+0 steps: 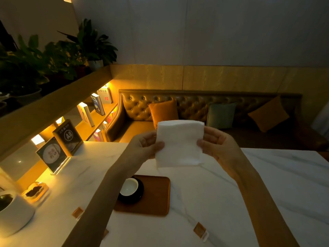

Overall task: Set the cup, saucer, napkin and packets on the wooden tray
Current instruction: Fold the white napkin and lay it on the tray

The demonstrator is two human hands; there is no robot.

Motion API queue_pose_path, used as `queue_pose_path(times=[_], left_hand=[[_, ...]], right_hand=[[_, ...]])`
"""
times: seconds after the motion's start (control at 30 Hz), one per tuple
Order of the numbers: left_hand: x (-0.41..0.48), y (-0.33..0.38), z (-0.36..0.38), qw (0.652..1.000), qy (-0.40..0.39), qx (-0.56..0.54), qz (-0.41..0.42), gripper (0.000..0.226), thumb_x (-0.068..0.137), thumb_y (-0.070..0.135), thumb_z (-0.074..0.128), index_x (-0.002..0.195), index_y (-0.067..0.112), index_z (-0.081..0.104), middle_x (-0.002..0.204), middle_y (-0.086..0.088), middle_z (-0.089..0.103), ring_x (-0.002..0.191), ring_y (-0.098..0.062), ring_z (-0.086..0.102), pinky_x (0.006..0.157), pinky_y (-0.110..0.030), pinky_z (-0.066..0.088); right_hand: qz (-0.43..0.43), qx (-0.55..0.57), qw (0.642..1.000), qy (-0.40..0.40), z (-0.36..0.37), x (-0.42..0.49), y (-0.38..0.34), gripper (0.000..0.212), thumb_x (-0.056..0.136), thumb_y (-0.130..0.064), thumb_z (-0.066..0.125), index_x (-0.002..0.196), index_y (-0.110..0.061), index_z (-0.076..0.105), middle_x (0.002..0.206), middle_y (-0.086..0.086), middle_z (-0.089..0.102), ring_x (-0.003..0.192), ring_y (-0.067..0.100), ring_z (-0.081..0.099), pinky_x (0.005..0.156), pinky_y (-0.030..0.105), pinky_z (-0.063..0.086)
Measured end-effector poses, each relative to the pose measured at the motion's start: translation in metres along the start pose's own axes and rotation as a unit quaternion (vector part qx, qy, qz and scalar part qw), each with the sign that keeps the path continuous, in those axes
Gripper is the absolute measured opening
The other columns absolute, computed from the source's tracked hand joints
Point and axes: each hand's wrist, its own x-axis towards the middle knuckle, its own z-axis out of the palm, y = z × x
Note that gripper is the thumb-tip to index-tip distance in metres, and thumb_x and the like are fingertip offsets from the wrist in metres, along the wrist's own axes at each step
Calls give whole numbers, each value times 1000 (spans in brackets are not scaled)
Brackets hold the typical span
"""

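Note:
Both hands hold a white folded napkin point(179, 143) up in the air above the table. My left hand point(146, 146) pinches its left edge and my right hand point(218, 142) pinches its right edge. Below, a wooden tray point(156, 196) lies on the white marble table point(267, 184). On the tray's left part stands a cup with a white inside point(129, 187) on a dark saucer point(137, 197), partly hidden by my left forearm. One brown packet point(200, 229) lies on the table near the front right, another packet point(77, 212) to the left of my left arm.
Two acrylic sign stands point(68, 138) sit at the table's far left. A white pot point(12, 211) and a small clear dish point(36, 191) stand at the left edge. A tufted leather sofa point(195, 107) with cushions lies beyond the table; shelves with books and plants are at left.

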Motion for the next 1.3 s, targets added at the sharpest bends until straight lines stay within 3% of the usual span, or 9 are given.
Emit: queue_pose_path(times=[0.23,0.33,0.5,0.63,0.77,0.87,1.0,1.13,1.3], left_hand=[[-16,22,-12,976,-44,139,160,66,89,-11,36,97,43,73,121,21,64,118,-4,58,81,-20,55],[-20,22,-20,965,-56,179,181,64,87,-23,32,96,27,72,125,17,60,118,-1,57,77,-18,55],[-22,6,-28,977,0,149,154,53,85,-24,31,88,14,68,125,4,61,116,-5,59,70,-18,55],[-27,-13,-41,994,25,70,78,57,88,-21,29,81,17,72,125,10,64,117,-8,59,71,-21,56],[-36,-25,-59,998,17,-60,5,32,88,6,50,99,23,75,141,6,53,131,-17,49,89,-32,55],[-40,-33,-71,999,-1,-35,-5,34,83,20,64,115,28,69,149,10,45,138,-11,42,106,-39,45],[-36,-41,-90,1000,13,15,-21,42,83,8,63,119,28,64,141,18,51,127,-6,53,92,-30,55],[-26,-50,-110,999,20,3,-33,37,83,24,72,118,25,62,123,12,64,115,-13,63,84,-22,55],[-4,-63,-133,994,18,35,-103,26,86,40,65,111,40,59,107,20,65,102,-1,64,72,-30,60]], right_hand=[[-203,-88,974,-56,16,0,-12,30,85,-14,65,89,-43,69,110,-18,68,110,15,62,83,25,57],[-246,-123,958,-78,23,3,-11,22,85,-19,53,87,-36,67,109,-18,64,109,18,60,79,26,57],[-284,-199,935,-82,32,15,13,13,86,-3,56,92,-13,60,114,19,55,111,40,55,83,41,57],[-249,-229,938,-73,37,16,30,44,86,20,49,97,-19,67,123,5,56,118,16,56,92,18,51],[-113,-152,978,-91,41,15,40,43,93,8,48,120,-22,62,134,-9,58,128,8,51,95,17,48],[-42,-138,984,-109,51,18,49,55,91,5,53,126,-38,56,133,-22,56,127,1,50,90,15,49],[6,-133,986,-101,66,27,62,68,87,11,56,128,-43,51,129,-32,54,124,-7,49,85,10,49],[15,-148,987,-55,85,37,76,65,81,3,68,127,-40,51,122,-30,60,116,-4,57,83,13,53],[42,-173,984,5,104,51,89,31,81,-47,62,112,-41,62,99,-23,69,84,2,69,58,16,55]])
